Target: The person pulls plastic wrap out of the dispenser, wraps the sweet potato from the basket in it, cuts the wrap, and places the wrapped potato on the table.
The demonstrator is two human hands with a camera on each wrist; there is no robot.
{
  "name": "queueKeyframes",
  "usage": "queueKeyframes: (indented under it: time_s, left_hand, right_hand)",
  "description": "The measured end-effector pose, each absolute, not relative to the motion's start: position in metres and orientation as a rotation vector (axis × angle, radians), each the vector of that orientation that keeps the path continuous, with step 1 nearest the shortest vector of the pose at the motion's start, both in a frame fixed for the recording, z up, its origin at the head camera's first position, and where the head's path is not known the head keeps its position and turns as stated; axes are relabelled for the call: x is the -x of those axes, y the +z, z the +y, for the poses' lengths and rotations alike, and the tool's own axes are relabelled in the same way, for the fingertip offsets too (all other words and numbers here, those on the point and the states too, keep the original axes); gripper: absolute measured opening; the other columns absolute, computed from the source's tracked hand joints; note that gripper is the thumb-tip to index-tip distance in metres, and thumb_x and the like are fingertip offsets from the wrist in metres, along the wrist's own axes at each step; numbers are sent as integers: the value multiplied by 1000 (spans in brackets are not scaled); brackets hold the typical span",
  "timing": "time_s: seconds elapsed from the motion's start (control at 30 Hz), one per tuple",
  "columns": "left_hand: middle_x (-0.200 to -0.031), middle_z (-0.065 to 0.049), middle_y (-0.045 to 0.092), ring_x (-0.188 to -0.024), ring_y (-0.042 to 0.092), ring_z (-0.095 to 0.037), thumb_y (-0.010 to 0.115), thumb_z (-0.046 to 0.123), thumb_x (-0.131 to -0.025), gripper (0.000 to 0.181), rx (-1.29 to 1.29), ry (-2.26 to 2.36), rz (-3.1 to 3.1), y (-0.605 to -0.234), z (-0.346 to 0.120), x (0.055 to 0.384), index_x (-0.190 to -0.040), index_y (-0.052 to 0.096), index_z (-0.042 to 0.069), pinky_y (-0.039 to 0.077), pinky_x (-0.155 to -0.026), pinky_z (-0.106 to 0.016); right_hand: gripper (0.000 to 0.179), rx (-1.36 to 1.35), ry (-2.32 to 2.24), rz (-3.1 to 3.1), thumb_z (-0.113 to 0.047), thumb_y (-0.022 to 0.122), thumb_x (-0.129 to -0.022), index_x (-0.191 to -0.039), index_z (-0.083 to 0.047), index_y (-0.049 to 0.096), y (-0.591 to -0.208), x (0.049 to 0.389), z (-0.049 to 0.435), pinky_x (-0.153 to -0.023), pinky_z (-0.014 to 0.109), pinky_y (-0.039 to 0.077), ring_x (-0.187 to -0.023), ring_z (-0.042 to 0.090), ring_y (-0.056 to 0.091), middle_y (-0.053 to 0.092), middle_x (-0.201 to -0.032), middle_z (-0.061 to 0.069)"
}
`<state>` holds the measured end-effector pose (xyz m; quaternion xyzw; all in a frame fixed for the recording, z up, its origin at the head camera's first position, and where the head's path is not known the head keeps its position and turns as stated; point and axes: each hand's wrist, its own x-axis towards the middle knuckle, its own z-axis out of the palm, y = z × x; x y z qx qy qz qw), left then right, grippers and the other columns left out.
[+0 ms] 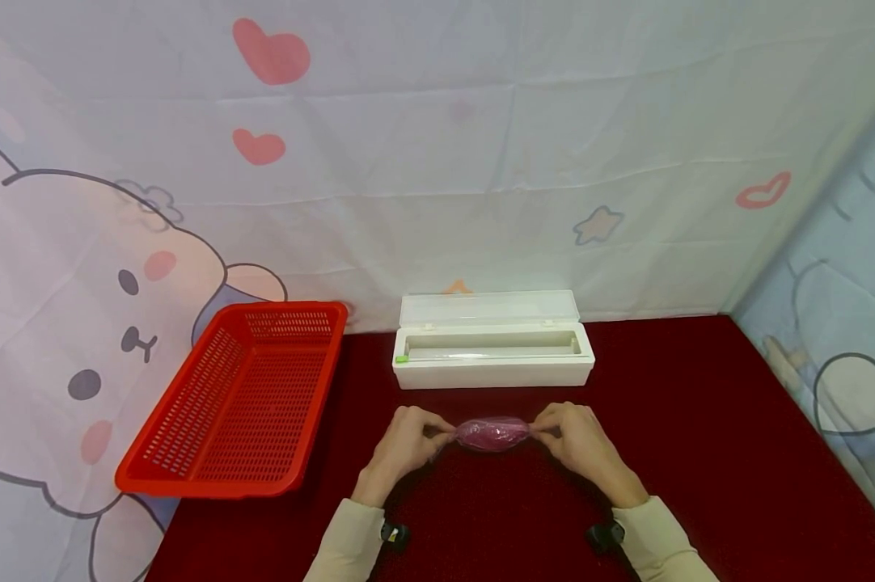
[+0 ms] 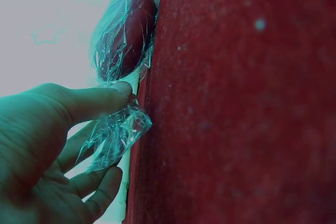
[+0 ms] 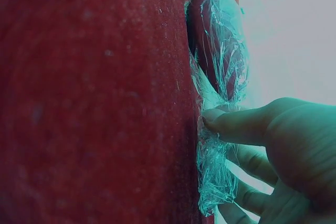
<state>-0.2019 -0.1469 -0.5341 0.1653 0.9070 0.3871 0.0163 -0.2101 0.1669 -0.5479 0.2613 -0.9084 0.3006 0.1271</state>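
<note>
A purplish-red oblong item (image 1: 492, 435), shaped like a sweet potato, is wrapped in clear, wrinkled plastic wrap (image 2: 116, 139) just above or on the dark red tabletop. My left hand (image 1: 407, 446) pinches the twisted wrap at its left end between thumb and fingers. At the other end, my right hand (image 1: 577, 443) pinches the wrap the same way. Loose crumpled film (image 3: 215, 177) sticks out past the right thumb in the right wrist view. Behind them stands a white plastic wrap dispenser (image 1: 494, 373), its clear lid (image 1: 488, 307) raised.
A red perforated basket (image 1: 251, 412) stands at the left of the dark red table (image 1: 714, 453). A green slider (image 1: 402, 359) sits at the left end of the dispenser's front rail. A printed cloth (image 1: 437, 145) hangs behind the table and along its sides.
</note>
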Motion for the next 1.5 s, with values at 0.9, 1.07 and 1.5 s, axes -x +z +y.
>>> queueKeyframes:
  time_s: [0.9,1.07,1.5]
  left_hand:
    - [-94,5,77,-74,66,-5,69,18,-105,18,-564,1173,2647,-530,-157,203,-118,80,14,56,-70,-25]
    - [-91,4,78,-71,65,-4,71,15,-103,16,-535,1203,2641,-532,-156,203,-115,83,13,55,-63,-23]
    - [-104,-5,82,-71,61,-3,79,15,-98,11,-510,1217,2685,-536,-152,202,-106,86,13,53,-60,-21]
  right_hand:
    - [14,-689,864,-2789,-15,74,-100,-111,-11,83,-546,210,167,-81,43,49,-94,22,70,79,-103,0]
    - [16,-688,879,-2831,-16,75,-100,-112,-12,84,-547,210,167,-78,37,40,-95,22,67,76,-101,-2]
    - [9,-649,926,-2859,-17,82,-94,-101,-17,88,-548,208,169,-88,49,44,-93,19,64,72,-95,-7]
